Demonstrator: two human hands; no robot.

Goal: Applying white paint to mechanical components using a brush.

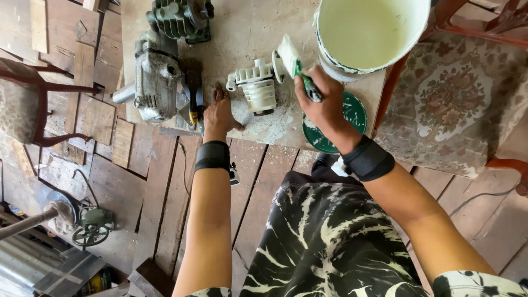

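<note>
**Head view: a small machine part is getting a coat of pale paint**

The head view looks down on a worn, paint-spotted wooden work board (247, 33). In the middle stands a small ribbed machine part painted pale cream (257, 88). It looks covered with paint on the sides that show, so the painting seems well along. I cannot tell if the far side or the bottom is done.

The right hand (324, 107) has its fingers wrapped tight around a green-handled paintbrush with pale wet bristles (294, 60). The bristles sit just beside the top right of the part, close to touching it.

The left hand (219, 113) lies flat on the board with its fingers spread, holding nothing. Its fingers (220, 93) rest just left of the part, near a grey metal motor body (157, 80).

A big white bucket of pale paint (368, 33) stands at the right, with a round green lid (352, 118) lying flat partly under it.
</note>
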